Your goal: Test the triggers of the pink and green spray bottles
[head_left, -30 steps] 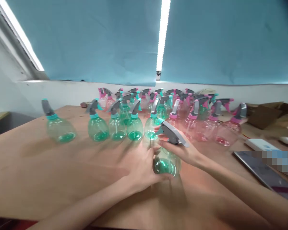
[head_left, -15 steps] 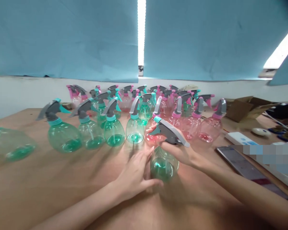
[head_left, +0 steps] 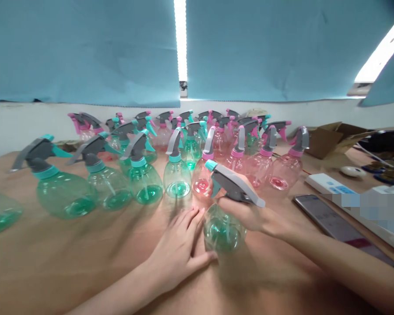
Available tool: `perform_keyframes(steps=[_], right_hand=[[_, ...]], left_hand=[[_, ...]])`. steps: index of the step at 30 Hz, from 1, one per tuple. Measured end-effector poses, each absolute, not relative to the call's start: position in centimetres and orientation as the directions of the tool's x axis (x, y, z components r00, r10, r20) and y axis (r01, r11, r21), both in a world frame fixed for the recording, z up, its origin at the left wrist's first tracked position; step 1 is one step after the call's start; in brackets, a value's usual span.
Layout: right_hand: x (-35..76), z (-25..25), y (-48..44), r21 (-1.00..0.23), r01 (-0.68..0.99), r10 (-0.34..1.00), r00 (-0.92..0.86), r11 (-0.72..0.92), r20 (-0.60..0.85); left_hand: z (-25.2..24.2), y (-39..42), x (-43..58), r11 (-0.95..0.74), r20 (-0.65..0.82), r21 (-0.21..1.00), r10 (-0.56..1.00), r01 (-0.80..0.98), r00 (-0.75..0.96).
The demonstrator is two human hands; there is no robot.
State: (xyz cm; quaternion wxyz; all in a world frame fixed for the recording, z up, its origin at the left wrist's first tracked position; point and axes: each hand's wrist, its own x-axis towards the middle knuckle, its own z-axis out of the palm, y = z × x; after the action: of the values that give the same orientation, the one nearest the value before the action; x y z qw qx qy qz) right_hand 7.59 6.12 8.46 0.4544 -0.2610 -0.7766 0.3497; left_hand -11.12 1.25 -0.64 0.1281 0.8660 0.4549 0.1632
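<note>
My right hand (head_left: 241, 210) is wrapped round the neck of a green spray bottle (head_left: 225, 234), below its grey and teal trigger head. That bottle has a clear green body with a dip tube showing inside. Just left of it, my left hand (head_left: 180, 243) lies on the table with fingers spread, holding nothing. Beyond the hands stands a row of spray bottles: a green spray bottle (head_left: 177, 181) with a teal collar and a pink spray bottle (head_left: 202, 179) with a pink collar are nearest.
More green bottles (head_left: 146, 186) stand to the left and pink ones (head_left: 285, 173) to the right, with several behind. At right on the wooden table (head_left: 124, 271) lie a phone (head_left: 341, 227), a white box-like item (head_left: 328, 183), a white mouse (head_left: 352, 171) and an open cardboard box (head_left: 335, 138).
The view has turned slightly to the right. My left hand has drawn a little away from the green bottle and spread flatter, while my right hand keeps hold of its neck.
</note>
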Motion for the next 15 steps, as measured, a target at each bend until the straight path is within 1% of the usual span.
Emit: perform_keyframes(steps=[3,7,8,10,11,13,15], right_hand=[[7.6,9.2,5.9,-0.801,0.117,0.751,-0.45,0.586,0.484],[7.6,9.7,5.8,-0.825,0.187,0.797,-0.437,0.533,0.416],[7.6,9.5,5.9,-0.836,0.168,0.796,-0.448,0.523,0.408],[7.6,8.6,6.2,-0.843,0.066,0.773,-0.443,0.533,0.454],[7.6,8.1,6.4,-0.848,0.042,0.766,-0.454,0.529,0.455],[7.7,7.2,6.8,-0.838,0.021,0.747,-0.465,0.545,0.475],[7.7,6.7,7.0,-0.822,0.039,0.735,-0.473,0.568,0.485]], left_hand=[[-1.1,1.3,-11.2,-0.538,0.161,0.378,0.84,0.754,0.518],[-2.1,1.3,-11.5,-0.543,0.209,0.36,0.839,0.758,0.502],[-2.3,1.4,-11.5,-0.542,0.219,0.354,0.841,0.763,0.496],[-2.7,1.4,-11.6,-0.537,0.221,0.342,0.843,0.771,0.49],[-2.8,1.4,-11.7,-0.537,0.219,0.338,0.844,0.773,0.49],[-2.8,1.4,-11.7,-0.536,0.218,0.337,0.844,0.774,0.49],[-2.6,1.4,-11.6,-0.535,0.218,0.346,0.845,0.771,0.488]])
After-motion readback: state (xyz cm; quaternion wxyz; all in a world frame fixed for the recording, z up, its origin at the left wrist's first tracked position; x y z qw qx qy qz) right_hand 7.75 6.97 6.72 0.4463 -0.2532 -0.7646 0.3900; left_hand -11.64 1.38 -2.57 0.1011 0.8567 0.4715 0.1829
